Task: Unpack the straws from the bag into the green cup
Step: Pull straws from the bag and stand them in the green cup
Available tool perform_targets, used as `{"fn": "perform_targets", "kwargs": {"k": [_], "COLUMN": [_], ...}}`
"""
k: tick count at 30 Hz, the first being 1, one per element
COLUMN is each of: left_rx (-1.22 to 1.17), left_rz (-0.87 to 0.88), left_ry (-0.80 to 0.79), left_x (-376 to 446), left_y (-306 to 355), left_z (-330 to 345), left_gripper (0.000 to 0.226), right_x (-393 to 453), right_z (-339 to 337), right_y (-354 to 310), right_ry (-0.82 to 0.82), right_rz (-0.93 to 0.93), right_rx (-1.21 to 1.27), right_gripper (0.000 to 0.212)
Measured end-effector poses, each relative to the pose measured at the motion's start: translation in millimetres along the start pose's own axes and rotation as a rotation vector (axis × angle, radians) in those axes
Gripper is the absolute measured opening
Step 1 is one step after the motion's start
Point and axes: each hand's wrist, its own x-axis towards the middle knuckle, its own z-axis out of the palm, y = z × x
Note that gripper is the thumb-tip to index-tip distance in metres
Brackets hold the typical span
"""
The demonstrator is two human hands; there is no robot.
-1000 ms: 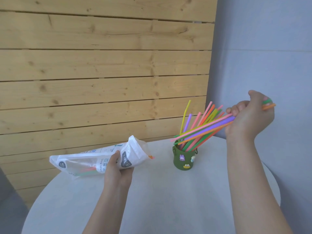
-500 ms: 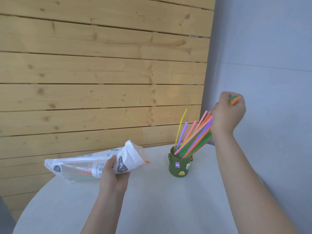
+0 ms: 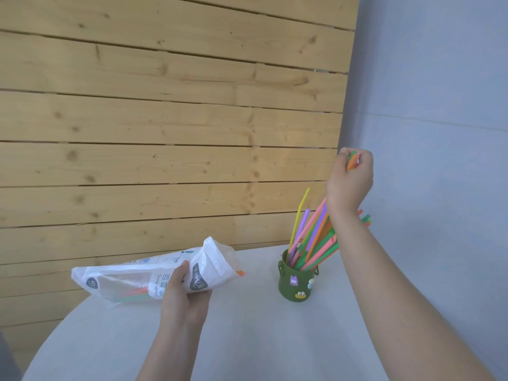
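A dark green cup (image 3: pixel 295 284) with small stickers stands on the round table, holding several coloured straws (image 3: pixel 312 240) that lean to the right. My right hand (image 3: pixel 350 180) is above the cup, closed around the top ends of a bundle of straws whose lower ends reach into the cup. My left hand (image 3: pixel 187 292) grips the white plastic straw bag (image 3: pixel 137 276) around its middle, held just above the table left of the cup. A few pink and green straws show inside the bag, and an orange tip pokes out of its open end.
The round grey-white table (image 3: pixel 247 339) curves away at its left edge. A wooden plank wall (image 3: pixel 165 133) stands close behind, and a blue-grey wall (image 3: pixel 439 133) rises on the right, near the cup.
My right hand has swung the bundle of straws from nearly level to steeply upright and lowered their ends into the cup. My left hand and the bag have stayed put.
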Motion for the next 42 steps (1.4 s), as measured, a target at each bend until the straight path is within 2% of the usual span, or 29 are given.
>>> {"fn": "perform_targets", "kwargs": {"k": [4,9,13,18,21,28,33,35,37,40,42], "left_rx": [-0.025,-0.010,-0.028,-0.027,-0.022,-0.021,-0.011,-0.010,-0.010,-0.006,-0.010], "left_rz": [0.000,0.001,-0.003,0.000,-0.001,-0.002,-0.003,0.005,0.002,-0.014,-0.020], "left_ry": [0.004,-0.002,0.011,0.028,0.021,0.010,0.003,0.003,0.001,0.000,-0.001], "left_x": [1.2,0.7,0.5,-0.2,-0.7,-0.6,-1.2,-0.9,-0.3,-0.1,-1.1], "left_y": [0.8,0.4,0.1,-0.4,-0.9,-0.2,-1.3,-0.7,-0.1,0.7,0.0], "left_z": [-0.6,-0.3,0.0,0.1,0.2,-0.2,0.7,0.5,0.1,0.0,1.2], "left_gripper": [0.030,0.015,0.019,0.016,0.014,0.010,0.010,0.010,0.010,0.010,0.010], "right_x": [-3.4,-16.4,-29.7,-39.5,-38.8,-28.8,-24.5,-24.0,-23.1,-22.7,-20.4], "right_z": [6.4,10.4,12.4,8.3,5.4,-5.1,-12.8,-14.1,-15.0,-14.0,-14.6], "right_y": [12.1,28.7,43.1,55.0,57.7,55.4,53.5,51.1,51.8,51.4,48.4], "right_ry": [-0.033,-0.131,-0.209,-0.320,-0.386,-0.306,-0.259,-0.244,-0.272,-0.401,-0.411], "right_rz": [-0.059,-0.083,-0.143,-0.229,-0.250,-0.200,-0.214,-0.267,-0.337,-0.397,-0.410], "right_rx": [-0.046,-0.123,-0.175,-0.210,-0.230,-0.281,-0.283,-0.278,-0.399,-0.622,-0.643], "right_gripper": [0.014,0.011,0.009,0.030,0.030,0.005,0.021,0.020,0.021,0.028,0.026]}}
